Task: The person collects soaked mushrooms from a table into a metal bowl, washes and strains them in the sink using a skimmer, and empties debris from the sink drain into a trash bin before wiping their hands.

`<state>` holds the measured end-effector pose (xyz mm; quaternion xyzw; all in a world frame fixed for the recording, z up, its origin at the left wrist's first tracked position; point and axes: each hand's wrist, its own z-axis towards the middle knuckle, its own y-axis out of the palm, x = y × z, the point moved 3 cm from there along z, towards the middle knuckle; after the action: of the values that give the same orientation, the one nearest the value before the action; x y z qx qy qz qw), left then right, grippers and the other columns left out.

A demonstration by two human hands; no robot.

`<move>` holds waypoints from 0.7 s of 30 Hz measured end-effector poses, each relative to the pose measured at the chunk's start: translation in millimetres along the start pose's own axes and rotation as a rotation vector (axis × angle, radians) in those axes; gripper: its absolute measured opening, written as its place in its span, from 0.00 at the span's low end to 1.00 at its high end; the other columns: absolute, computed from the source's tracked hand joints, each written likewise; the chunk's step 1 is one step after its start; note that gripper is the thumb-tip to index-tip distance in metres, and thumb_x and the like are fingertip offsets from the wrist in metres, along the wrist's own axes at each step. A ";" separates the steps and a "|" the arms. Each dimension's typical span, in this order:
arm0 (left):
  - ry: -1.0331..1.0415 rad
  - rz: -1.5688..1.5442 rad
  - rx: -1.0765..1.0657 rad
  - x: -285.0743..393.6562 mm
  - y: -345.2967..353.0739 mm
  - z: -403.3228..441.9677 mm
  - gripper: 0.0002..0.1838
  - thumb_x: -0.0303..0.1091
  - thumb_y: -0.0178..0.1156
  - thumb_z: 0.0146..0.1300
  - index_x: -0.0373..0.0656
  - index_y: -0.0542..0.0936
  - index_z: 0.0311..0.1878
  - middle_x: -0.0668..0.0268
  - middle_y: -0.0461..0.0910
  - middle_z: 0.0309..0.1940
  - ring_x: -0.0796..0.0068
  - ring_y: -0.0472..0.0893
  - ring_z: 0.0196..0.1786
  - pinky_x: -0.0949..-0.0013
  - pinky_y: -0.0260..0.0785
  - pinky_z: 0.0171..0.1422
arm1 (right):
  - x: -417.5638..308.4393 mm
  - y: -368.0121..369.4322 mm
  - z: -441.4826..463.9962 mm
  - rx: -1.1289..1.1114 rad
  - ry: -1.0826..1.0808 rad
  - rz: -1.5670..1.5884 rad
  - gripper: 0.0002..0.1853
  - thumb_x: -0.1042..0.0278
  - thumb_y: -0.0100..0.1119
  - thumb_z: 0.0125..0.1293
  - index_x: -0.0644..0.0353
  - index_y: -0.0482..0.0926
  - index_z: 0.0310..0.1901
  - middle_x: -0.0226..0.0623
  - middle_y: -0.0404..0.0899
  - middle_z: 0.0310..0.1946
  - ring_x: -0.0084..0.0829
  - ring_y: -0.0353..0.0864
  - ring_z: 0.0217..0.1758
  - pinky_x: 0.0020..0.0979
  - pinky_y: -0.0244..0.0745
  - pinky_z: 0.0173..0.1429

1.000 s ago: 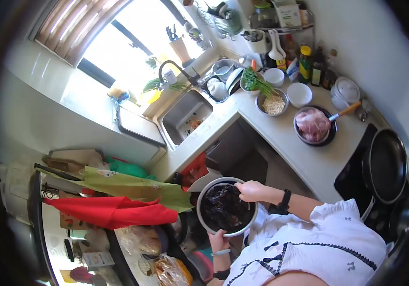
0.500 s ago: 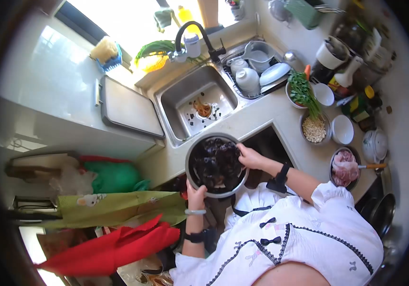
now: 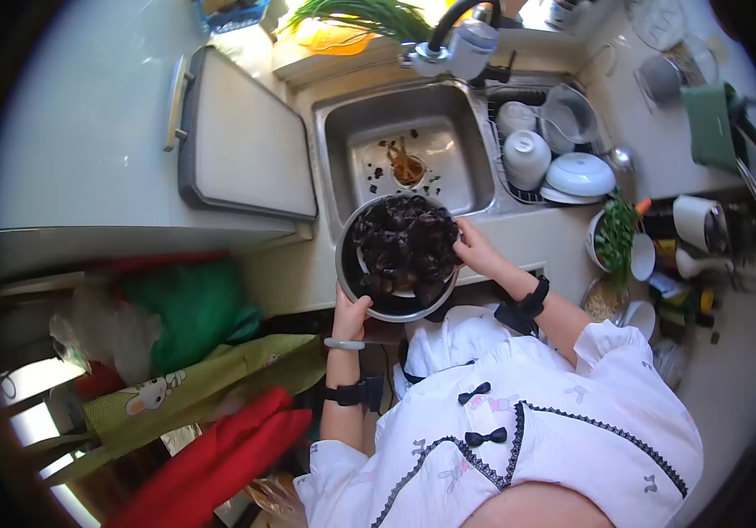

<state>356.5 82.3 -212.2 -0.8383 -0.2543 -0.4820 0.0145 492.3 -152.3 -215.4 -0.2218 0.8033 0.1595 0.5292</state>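
One bowl point(image 3: 344, 280) of dark pieces point(image 3: 406, 239) — two hands, left point(image 3: 353, 315), right point(image 3: 478, 246), gripping rim; one sink point(image 3: 343, 132) beyond.

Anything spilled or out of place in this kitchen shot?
Mainly the sink: dark bits lie scattered on its floor, and a brownish clump sits over the drain, like loose food scraps. The bowl looks steady in both hands; I see no spill around it.

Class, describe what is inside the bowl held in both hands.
Dark, glossy pieces are heaped in the bowl. The heap covers most of the bowl's bottom, so whatever lies beneath those pieces cannot be seen.
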 end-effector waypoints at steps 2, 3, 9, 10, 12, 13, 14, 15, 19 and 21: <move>-0.010 -0.021 0.090 -2.6 -10.3 3.1 0.33 0.14 0.48 0.40 0.41 0.60 0.56 0.63 0.69 0.41 0.74 0.73 0.38 0.74 0.70 0.35 | -16.6 -3.4 9.1 0.008 0.052 0.042 0.23 0.79 0.39 0.54 0.61 0.59 0.55 0.39 0.73 0.32 0.25 0.77 0.26 0.26 0.77 0.26; -0.018 -0.034 0.151 -2.2 -13.5 4.5 0.33 0.14 0.48 0.40 0.41 0.60 0.56 0.63 0.69 0.41 0.74 0.73 0.37 0.74 0.71 0.34 | -19.9 -6.7 15.2 -0.007 0.061 0.043 0.23 0.79 0.39 0.54 0.61 0.59 0.55 0.39 0.73 0.32 0.25 0.77 0.26 0.26 0.77 0.26; -0.112 -0.184 0.264 -8.2 -36.2 15.0 0.30 0.13 0.48 0.41 0.42 0.62 0.53 0.64 0.68 0.38 0.74 0.74 0.33 0.76 0.70 0.27 | -14.9 -54.7 43.2 -0.051 0.029 0.009 0.25 0.78 0.42 0.56 0.59 0.58 0.58 0.33 0.72 0.31 0.21 0.75 0.29 0.25 0.74 0.28; -0.116 -0.184 0.265 -11.7 -40.5 16.2 0.31 0.13 0.49 0.41 0.41 0.61 0.54 0.63 0.69 0.39 0.72 0.74 0.36 0.74 0.72 0.33 | -35.2 -57.8 36.2 -0.014 0.117 0.021 0.26 0.77 0.44 0.57 0.59 0.58 0.59 0.29 0.70 0.30 0.18 0.71 0.30 0.22 0.70 0.28; -0.112 -0.137 0.302 -19.5 -46.9 15.0 0.31 0.14 0.49 0.42 0.41 0.61 0.55 0.62 0.69 0.41 0.70 0.74 0.40 0.72 0.71 0.39 | -25.6 -81.9 33.4 -0.003 0.129 -0.070 0.26 0.77 0.44 0.57 0.59 0.57 0.60 0.28 0.69 0.30 0.17 0.69 0.29 0.21 0.68 0.28; -0.091 -0.083 0.320 -23.3 -46.2 14.2 0.32 0.14 0.50 0.42 0.40 0.61 0.55 0.62 0.69 0.43 0.69 0.74 0.43 0.69 0.70 0.45 | -21.3 -97.6 30.4 0.019 0.117 -0.158 0.27 0.77 0.45 0.56 0.60 0.57 0.61 0.27 0.68 0.29 0.16 0.67 0.27 0.20 0.65 0.28; -0.109 -0.089 0.327 -28.5 -43.4 11.5 0.32 0.14 0.50 0.42 0.40 0.61 0.55 0.62 0.69 0.43 0.69 0.74 0.43 0.69 0.70 0.45 | -18.9 -108.2 26.7 0.017 0.119 -0.129 0.28 0.77 0.45 0.56 0.60 0.56 0.61 0.26 0.67 0.28 0.16 0.65 0.26 0.19 0.63 0.28; 0.021 0.253 0.471 -22.4 -42.8 6.5 0.34 0.16 0.53 0.43 0.40 0.59 0.58 0.58 0.66 0.48 0.65 0.71 0.48 0.67 0.66 0.50 | -18.1 -117.7 22.9 0.015 0.119 -0.099 0.29 0.76 0.46 0.56 0.61 0.55 0.62 0.26 0.65 0.27 0.15 0.63 0.25 0.18 0.61 0.28; 0.408 1.228 0.606 47.4 -0.5 -7.5 0.42 0.24 0.61 0.43 0.42 0.55 0.64 0.50 0.57 0.61 0.55 0.64 0.59 0.61 0.55 0.63 | -6.7 -153.8 3.6 0.069 0.249 -0.169 0.30 0.76 0.47 0.56 0.57 0.55 0.63 0.24 0.65 0.25 0.15 0.62 0.24 0.17 0.61 0.27; 0.518 1.498 0.470 65.8 22.3 0.2 0.46 0.27 0.65 0.42 0.45 0.53 0.66 0.50 0.53 0.63 0.53 0.62 0.60 0.61 0.53 0.65 | 9.1 -167.8 -4.7 0.064 0.267 -0.155 0.30 0.75 0.47 0.56 0.58 0.54 0.63 0.24 0.65 0.25 0.15 0.63 0.24 0.18 0.62 0.27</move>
<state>393.1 90.0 -153.7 -0.6231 0.2892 -0.4569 0.5651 573.6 -299.1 -225.6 -0.2853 0.8517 0.0617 0.4351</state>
